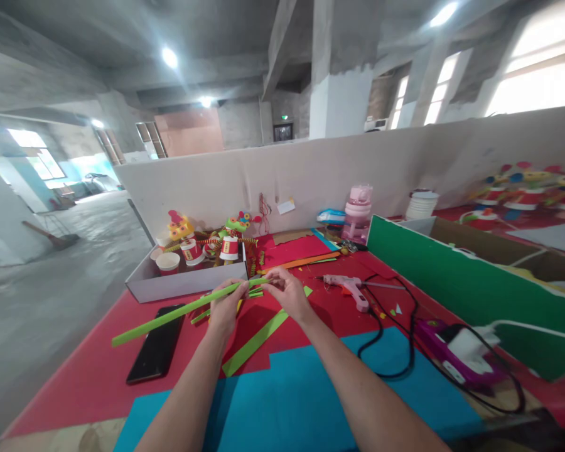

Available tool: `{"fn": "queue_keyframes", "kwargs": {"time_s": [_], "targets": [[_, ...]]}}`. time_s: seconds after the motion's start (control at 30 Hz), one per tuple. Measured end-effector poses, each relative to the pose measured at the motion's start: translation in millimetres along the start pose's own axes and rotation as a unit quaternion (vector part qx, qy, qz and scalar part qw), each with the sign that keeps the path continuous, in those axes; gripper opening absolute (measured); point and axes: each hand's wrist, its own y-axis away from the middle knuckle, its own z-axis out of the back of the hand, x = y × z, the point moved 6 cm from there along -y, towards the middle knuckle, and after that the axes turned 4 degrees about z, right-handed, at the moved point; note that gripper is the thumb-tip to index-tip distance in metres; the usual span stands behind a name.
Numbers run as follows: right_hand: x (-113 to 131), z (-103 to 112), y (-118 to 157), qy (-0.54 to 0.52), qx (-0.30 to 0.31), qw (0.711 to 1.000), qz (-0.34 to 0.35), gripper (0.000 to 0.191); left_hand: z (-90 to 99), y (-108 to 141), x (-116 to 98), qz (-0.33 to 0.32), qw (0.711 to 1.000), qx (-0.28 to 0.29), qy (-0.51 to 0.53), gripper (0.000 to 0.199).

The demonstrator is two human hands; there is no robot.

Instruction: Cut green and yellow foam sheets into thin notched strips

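Observation:
A long light-green paper strip (169,315) runs across my hands, its free end reaching out to the left above a black phone (157,344). My left hand (226,304) is closed on the strip near its middle right. The fingers of my right hand (286,292) pinch the strip's right end. Under and between the hands a second green paper strip (258,339) lies slantwise on the red table cover. Several short green pieces (255,292) lie just behind the left hand, partly hidden by it.
A pink glue gun (351,287) with a black cord lies right of my hands. Blue paper (282,402) covers the front edge. A white box (188,284) holds paper cups and cup figures. At right stand a green box (433,276) and a purple power strip (456,355).

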Motion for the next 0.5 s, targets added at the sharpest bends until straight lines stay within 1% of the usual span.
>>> {"fn": "queue_keyframes", "kwargs": {"time_s": [0.13, 0.3, 0.37, 0.43, 0.5], "targets": [[-1.3, -2.6, 1.6, 0.018, 0.013, 1.000, -0.005, 0.021, -1.6, 0.8, 1.5, 0.003, 1.000, 0.000, -0.010, 0.023], [-3.2, 0.6, 2.6, 0.102, -0.003, 0.995, 0.013, 0.023, -2.2, 0.2, 3.5, -0.002, 1.000, -0.006, -0.009, 0.021], [-4.8, -0.1, 2.9, 0.099, -0.009, 0.995, 0.012, 0.023, -2.3, -0.1, 5.0, 0.001, 1.000, -0.005, -0.023, 0.023], [-7.1, -1.9, 3.4, 0.077, -0.015, 0.997, -0.004, 0.024, -3.5, 0.3, 6.1, 0.005, 0.999, 0.004, -0.041, 0.027], [-8.8, -3.2, 4.0, 0.052, -0.025, 0.998, -0.023, 0.024, -3.3, 1.3, 5.2, -0.001, 0.998, 0.001, -0.057, 0.030]]}}
